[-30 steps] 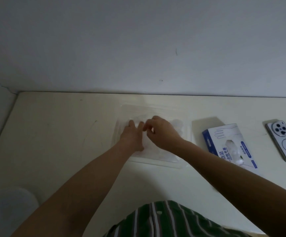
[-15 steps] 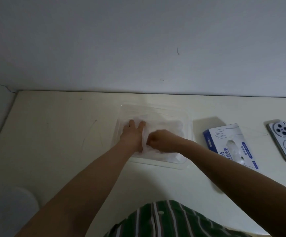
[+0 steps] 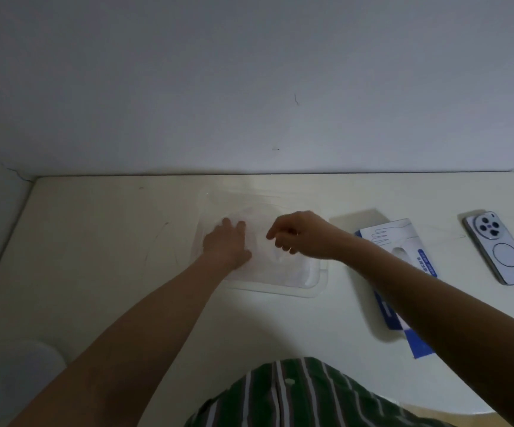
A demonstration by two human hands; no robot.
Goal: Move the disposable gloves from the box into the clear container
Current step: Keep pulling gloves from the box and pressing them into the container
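Gloves (image 3: pixel 283 268) lie inside the clear container (image 3: pixel 312 293), a thin whitish stack spread over its floor. Left hand (image 3: pixel 227 241) is in the container's left half, palm down, fingers straight, pressing the stack flat. Right hand (image 3: pixel 302 233) hovers over the container's middle w/ fingers curled under, tips close together. Can't tell whether it pinches a film layer or nothing: too pale & dim. Handling, as a guess: gloves are v. light, limp plastic film, slippery sheet on sheet, likely to cling, puff up or slide out, so they want pressing down more than gripping. Best hold is prob. a pinch at a cuff edge, or the whole wad flat btw palm and fingers. Not fragile, tho thin film could tear if yanked. Container: see-through, shallow, rectangular w/ rounded corners and a flat outer lip; looks stiff & smooth. Box (image 3: pixel 401 241) sits just right of the container, apart from it: blue-and-white card, glove outline printed on top, oval dispensing slot, partly hidden by the right forearm. Phone (image 3: pixel 499 248) lies well right of the container, beyond the box, back up, glossy pale w/ a round camera block. Table (image 3: pixel 95 257) under the container is matt cream, faint scuffs left of it. Striped green shirt (image 3: pixel 295 396) shows on the near side of the container.
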